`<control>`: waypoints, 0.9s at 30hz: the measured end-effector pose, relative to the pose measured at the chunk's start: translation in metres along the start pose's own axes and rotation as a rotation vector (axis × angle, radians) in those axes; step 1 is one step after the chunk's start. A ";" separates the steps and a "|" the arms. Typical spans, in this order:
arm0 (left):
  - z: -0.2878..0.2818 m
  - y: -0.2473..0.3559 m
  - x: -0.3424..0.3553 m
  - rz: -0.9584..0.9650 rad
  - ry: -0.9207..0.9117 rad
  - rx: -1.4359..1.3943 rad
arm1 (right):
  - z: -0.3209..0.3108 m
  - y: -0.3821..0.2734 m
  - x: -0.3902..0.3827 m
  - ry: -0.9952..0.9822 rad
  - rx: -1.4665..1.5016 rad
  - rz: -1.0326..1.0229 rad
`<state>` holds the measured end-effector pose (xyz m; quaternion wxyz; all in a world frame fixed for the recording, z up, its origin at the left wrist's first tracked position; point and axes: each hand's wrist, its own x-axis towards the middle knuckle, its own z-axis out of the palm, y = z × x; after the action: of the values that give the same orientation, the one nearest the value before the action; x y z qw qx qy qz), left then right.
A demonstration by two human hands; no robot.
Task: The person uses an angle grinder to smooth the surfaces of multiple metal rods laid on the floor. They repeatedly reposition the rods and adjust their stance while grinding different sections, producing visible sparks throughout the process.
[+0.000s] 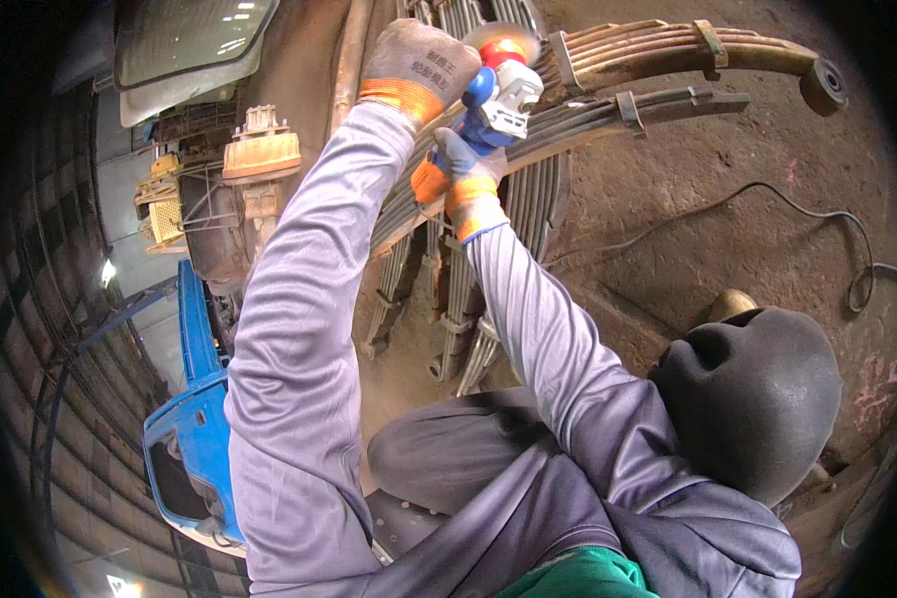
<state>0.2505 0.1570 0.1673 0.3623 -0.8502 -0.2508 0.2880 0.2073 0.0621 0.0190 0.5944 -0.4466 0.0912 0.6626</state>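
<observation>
My left hand point(414, 65), in a grey work glove with an orange cuff, is closed at the blue side handle of an angle grinder point(508, 95). Below it my right hand point(468, 169), in a similar glove, grips the grinder's blue body. The grinder has a white head, a red guard and a pale disc point(508, 40) at its top end. The tool is held over stacked, rusty leaf springs point(673, 55); whether the disc touches them I cannot tell. A lower stack point(668, 105) passes beneath the grinder, and more bundles point(533, 219) lie crosswise under my hands.
At left are a blue truck cab point(184, 424), a rusty hub assembly point(262, 149) and glass panes point(189, 35). A black cable point(807, 212) snakes over the dirty floor point(648, 239). My bent leg point(429, 448) is below; a black rounded shape point(747, 399) at lower right I cannot make out.
</observation>
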 end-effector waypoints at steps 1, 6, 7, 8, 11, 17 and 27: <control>-0.001 0.002 0.002 0.000 -0.028 0.003 | -0.001 0.003 -0.001 0.011 0.096 -0.027; -0.004 0.002 -0.009 -0.023 -0.133 0.036 | 0.000 -0.003 -0.019 -0.093 0.190 0.106; -0.001 0.003 -0.012 -0.036 -0.151 -0.011 | -0.002 0.001 -0.017 -0.091 0.167 0.111; 0.003 0.005 -0.014 -0.051 -0.155 -0.021 | -0.004 0.004 -0.015 -0.088 0.144 0.116; 0.008 0.001 -0.027 -0.058 -0.147 -0.039 | 0.000 0.023 -0.015 -0.094 0.138 0.048; 0.003 0.001 -0.009 -0.042 -0.109 -0.003 | 0.002 0.030 0.000 -0.074 0.155 0.004; -0.015 0.006 0.026 0.017 -0.110 0.051 | -0.010 -0.015 0.003 -0.065 0.294 0.026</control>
<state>0.2804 0.1625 0.1635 0.3672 -0.8257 -0.2558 0.3435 0.2256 0.0620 0.0179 0.6475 -0.3319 0.1738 0.6637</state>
